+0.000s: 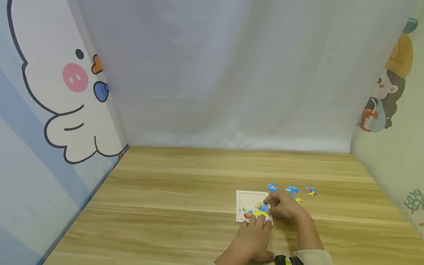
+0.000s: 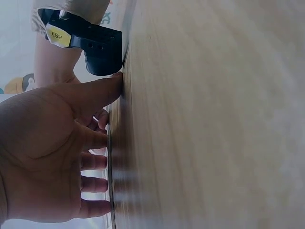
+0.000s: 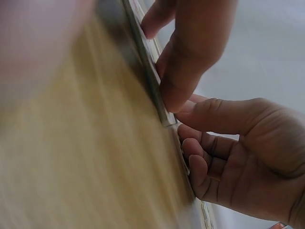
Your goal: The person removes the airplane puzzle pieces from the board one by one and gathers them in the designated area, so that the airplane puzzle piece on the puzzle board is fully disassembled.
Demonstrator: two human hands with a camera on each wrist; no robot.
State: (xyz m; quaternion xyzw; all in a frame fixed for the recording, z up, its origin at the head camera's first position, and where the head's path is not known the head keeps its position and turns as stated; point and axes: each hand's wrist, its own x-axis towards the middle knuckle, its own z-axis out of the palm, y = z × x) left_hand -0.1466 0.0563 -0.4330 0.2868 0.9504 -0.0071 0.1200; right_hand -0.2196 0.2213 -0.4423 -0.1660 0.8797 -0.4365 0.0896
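Observation:
A square wooden jigsaw board (image 1: 246, 197) lies on the table, with a few coloured pieces in its near part, among them a yellow piece (image 1: 261, 213). My left hand (image 1: 255, 235) rests its outstretched fingertips on the board's near edge, its thumb (image 2: 107, 90) down at the table. At the board's right edge, my right hand (image 1: 285, 205) pinches a blue puzzle piece (image 1: 264, 208) between thumb and index finger, low over the tray. In the right wrist view, the other fingers (image 3: 198, 167) are curled beside the board's corner. The piece is hidden in both wrist views.
Several loose puzzle pieces lie beyond and beside the right hand, including a blue one (image 1: 272, 187), another blue one (image 1: 292, 189) and a red-and-yellow one (image 1: 311, 191). The wood-grain table (image 1: 165, 198) meets a pale curtain (image 1: 232, 92) at the back and printed walls on both sides.

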